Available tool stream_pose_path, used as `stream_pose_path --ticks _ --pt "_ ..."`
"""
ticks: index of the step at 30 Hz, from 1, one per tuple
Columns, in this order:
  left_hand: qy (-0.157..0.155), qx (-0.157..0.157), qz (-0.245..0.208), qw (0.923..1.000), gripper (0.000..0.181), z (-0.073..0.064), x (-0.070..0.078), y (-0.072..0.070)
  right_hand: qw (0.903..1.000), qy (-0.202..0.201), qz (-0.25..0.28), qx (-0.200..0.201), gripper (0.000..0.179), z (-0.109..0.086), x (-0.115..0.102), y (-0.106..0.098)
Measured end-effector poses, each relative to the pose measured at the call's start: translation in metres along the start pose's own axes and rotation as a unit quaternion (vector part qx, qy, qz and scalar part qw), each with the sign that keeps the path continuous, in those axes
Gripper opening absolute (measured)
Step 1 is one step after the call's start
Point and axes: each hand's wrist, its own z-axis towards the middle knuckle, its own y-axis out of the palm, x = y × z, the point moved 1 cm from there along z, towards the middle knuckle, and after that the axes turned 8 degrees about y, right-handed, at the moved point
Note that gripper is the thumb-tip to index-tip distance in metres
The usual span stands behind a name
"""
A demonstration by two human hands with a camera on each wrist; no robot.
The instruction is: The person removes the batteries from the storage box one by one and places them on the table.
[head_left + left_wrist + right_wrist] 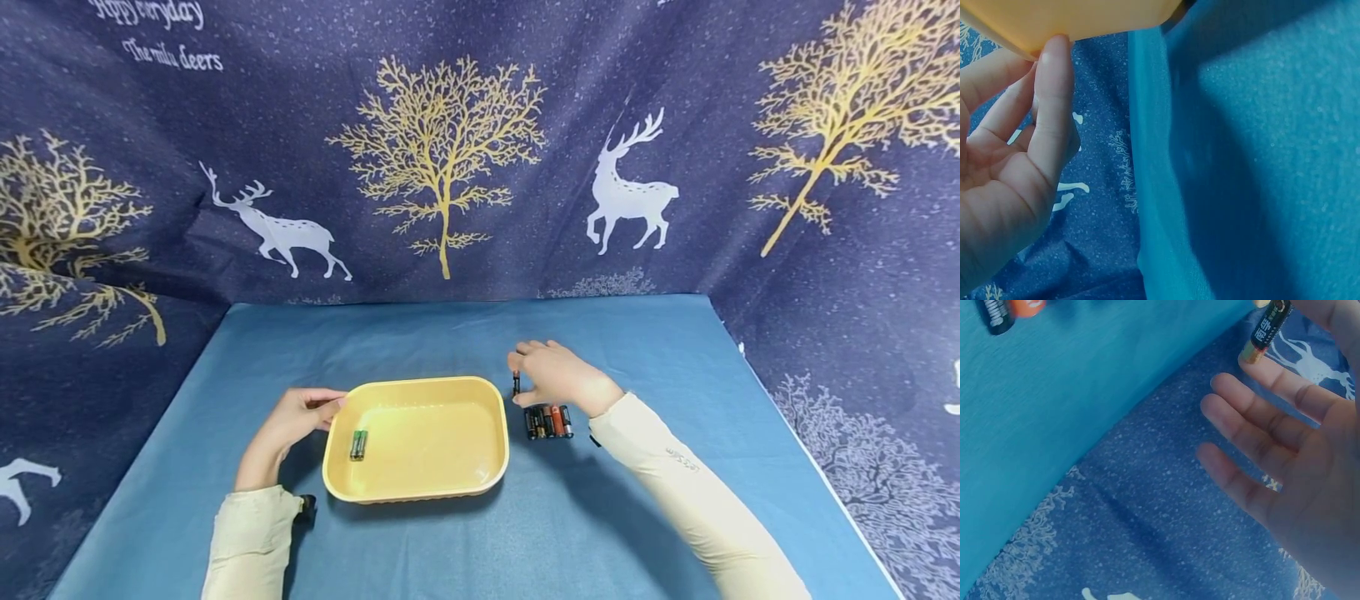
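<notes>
My left hand [303, 414] pinches the left rim of a yellow plastic basin [427, 442], thumb and forefinger on its edge in the left wrist view. Inside the basin, toward its left end, two green batteries [358, 445] lie side by side. To the right of the basin, my right hand [558, 377] pinches one black battery with a copper-coloured end [1266, 328] between thumb and forefinger, the other fingers spread. Just below that hand, several black and orange batteries [549, 422] lie in a row on the cloth.
A blue cloth [600, 517] covers the table. Behind it hangs a dark blue curtain [480, 167] printed with deer and golden trees. Dark devices are strapped at the wrists, one showing at the left cuff [305, 510].
</notes>
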Motion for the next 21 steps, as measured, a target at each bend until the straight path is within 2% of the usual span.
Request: stream_pose_path --ticks 15,21 --pt "0.002 -0.003 0.002 1.0 0.032 0.0 0.002 0.0 0.9997 0.023 -0.008 -0.001 0.043 -0.012 0.025 0.009" --pt "0.001 -0.004 0.002 1.0 0.032 -0.002 0.004 0.001 0.9991 0.04 0.002 -0.016 0.051 -0.017 0.033 0.016"
